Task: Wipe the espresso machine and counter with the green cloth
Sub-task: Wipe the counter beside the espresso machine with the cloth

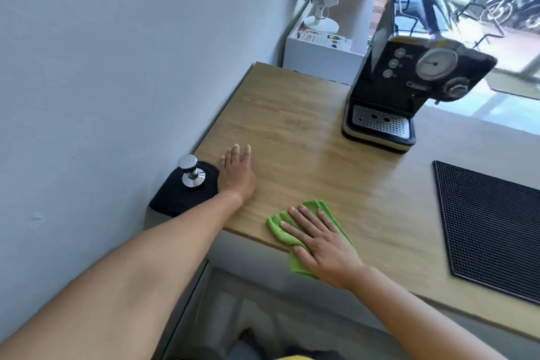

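Right hand pressed the green cloth flat at the counter's near edge.

The right hand [323,245] lay open, fingers spread on the green cloth [282,232], gripping nothing. The left hand [236,174] rested flat and empty on the counter [292,126], just beside a tamper [191,171] on its black mat [181,193]. The espresso machine [409,82] stood well beyond both hands.

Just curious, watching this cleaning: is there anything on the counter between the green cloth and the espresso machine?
No. In the head view, only bare wooden counter lies between the green cloth and the espresso machine.
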`<state>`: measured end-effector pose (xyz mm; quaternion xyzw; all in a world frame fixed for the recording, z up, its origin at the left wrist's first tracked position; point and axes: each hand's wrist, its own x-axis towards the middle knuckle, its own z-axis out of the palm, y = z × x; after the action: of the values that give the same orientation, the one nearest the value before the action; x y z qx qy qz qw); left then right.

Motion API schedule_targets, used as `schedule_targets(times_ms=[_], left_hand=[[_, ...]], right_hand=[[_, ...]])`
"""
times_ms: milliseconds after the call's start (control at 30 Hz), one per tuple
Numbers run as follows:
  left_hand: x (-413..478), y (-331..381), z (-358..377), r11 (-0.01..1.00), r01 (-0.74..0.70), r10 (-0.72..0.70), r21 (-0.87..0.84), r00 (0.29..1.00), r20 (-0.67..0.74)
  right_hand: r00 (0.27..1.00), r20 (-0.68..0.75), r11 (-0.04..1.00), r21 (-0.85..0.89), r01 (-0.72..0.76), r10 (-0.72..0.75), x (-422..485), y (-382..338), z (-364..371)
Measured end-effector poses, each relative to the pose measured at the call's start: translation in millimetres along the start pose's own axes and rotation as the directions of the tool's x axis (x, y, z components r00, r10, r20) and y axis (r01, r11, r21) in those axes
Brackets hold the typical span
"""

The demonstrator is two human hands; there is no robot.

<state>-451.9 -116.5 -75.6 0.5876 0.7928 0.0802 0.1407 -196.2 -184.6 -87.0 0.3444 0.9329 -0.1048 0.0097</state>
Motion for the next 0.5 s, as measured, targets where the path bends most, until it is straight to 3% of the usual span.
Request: schedule_targets(times_ms=[67, 133, 200, 267, 333, 400, 433, 500], left_hand=[[-11.4, 21.7, -5.3, 0.991, -0.1, 0.101, -0.085, 0.995, 0.011], [-25.8, 47.4, -11.3, 0.945, -0.193, 0.198, -0.263, 0.98, -0.008], [-41.6, 77.8, -14.1, 0.867, -0.266, 0.308, -0.421, 0.951, 0.033], [-58.2, 111.6, -9.9, 0.754, -0.22, 0.398, -0.618, 0.902, 0.165], [-67.6, 141.0, -4.3, 0.657, -0.098, 0.464, -0.747, 0.834, 0.299], [-76.0, 182.2, -5.0, 0.591, 0.098, 0.5, -0.801, 0.734, 0.459], [-76.8, 190.8, -6.5, 0.559, 0.196, 0.512, -0.806, 0.683, 0.521], [-80.5, 220.1, -2.7, 0.554, 0.243, 0.543, -0.797, 0.619, 0.567]], right_hand=[[0.997, -0.047, 0.972, 0.231, -0.048, 0.061, -24.8, 7.5, -10.0], [0.968, -0.072, 0.831, 0.531, -0.166, 0.239, -41.8, 13.0, -21.8], [0.882, -0.032, 0.579, 0.765, -0.281, 0.471, -58.7, 23.1, -31.4], [0.776, 0.061, 0.251, 0.928, -0.276, 0.627, -75.6, 34.1, -46.7], [0.686, 0.239, -0.123, 0.969, -0.215, 0.687, -90.1, 49.6, -63.7], [0.664, 0.422, -0.402, 0.894, -0.195, 0.617, -115.8, 72.1, -78.3], [0.668, 0.477, -0.475, 0.856, -0.205, 0.571, -119.9, 76.5, -82.0], [0.668, 0.476, -0.52, 0.84, -0.155, 0.571, -138.3, 94.0, -81.2]])
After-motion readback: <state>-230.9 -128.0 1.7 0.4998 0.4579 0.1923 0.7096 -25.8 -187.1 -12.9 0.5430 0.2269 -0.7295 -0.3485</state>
